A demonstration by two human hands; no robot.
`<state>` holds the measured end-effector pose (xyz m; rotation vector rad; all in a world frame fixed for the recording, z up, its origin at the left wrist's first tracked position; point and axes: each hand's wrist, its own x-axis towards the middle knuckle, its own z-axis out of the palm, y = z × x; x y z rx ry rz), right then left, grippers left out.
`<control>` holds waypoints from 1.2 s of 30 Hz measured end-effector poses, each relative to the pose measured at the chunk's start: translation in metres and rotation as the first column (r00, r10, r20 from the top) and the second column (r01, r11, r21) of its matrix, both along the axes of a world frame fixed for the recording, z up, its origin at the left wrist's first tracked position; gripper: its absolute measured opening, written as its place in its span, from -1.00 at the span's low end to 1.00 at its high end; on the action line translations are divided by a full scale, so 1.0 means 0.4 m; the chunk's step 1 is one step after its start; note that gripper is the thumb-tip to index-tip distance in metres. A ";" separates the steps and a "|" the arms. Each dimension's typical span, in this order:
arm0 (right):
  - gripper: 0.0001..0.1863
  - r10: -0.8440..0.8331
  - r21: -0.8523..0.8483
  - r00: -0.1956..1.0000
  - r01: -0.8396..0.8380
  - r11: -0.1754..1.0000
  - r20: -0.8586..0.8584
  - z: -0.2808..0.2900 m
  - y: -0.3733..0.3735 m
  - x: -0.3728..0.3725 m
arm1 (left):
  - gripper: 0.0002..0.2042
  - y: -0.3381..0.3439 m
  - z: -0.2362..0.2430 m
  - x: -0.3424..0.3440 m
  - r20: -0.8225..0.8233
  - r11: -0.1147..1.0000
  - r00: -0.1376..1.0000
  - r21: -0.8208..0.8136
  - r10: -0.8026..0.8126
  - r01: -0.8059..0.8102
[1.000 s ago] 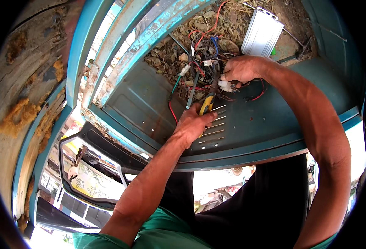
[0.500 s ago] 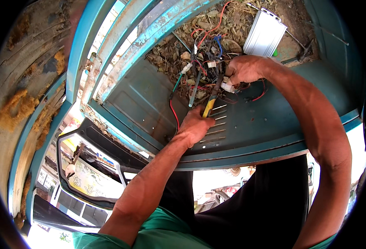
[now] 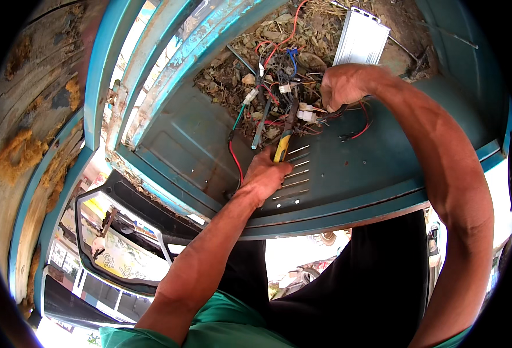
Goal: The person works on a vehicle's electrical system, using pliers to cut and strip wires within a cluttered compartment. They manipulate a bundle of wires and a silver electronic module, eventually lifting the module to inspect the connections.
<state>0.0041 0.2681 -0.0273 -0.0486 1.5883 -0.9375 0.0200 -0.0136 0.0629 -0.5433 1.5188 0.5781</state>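
Note:
My left hand is closed round the yellow-and-black handle of a tool, whose dark, flat shaft reaches up among the wires. White plug connectors with thin wires lie just right of that shaft. My right hand is just beyond them, its fingers curled together over the wires that leave the connectors. Whatever its fingertips pinch, if anything, is hidden. Left of the tool, another white connector joins a green and red wire. A metal tube lies beside it.
Dry leaves and dirt fill the back of the blue-green metal compartment. A silver finned box stands behind my right hand. Red wire and blue wire loop through the leaves. The metal front lip runs before my legs.
My right hand has come off the white connectors, its fingers now slightly to the right of them. The left hand keeps its hold on the tool. The whole view has shifted a little.

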 end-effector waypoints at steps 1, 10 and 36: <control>-0.69 -0.007 -0.002 1.000 0.007 1.000 -0.006 -0.003 -0.002 0.002 | -0.56 0.001 -0.002 -0.001 -0.002 1.000 1.000 -0.003 -0.019 0.019; -0.69 -0.054 0.076 0.994 0.047 0.996 0.097 -0.022 -0.028 0.004 | -0.40 0.020 -0.004 -0.012 -0.123 0.927 0.920 -0.103 -0.372 0.361; -0.49 -0.309 0.012 0.951 0.308 0.951 0.027 -0.032 -0.038 -0.010 | -0.68 0.023 -0.015 -0.009 0.074 0.978 0.976 0.035 0.203 -0.206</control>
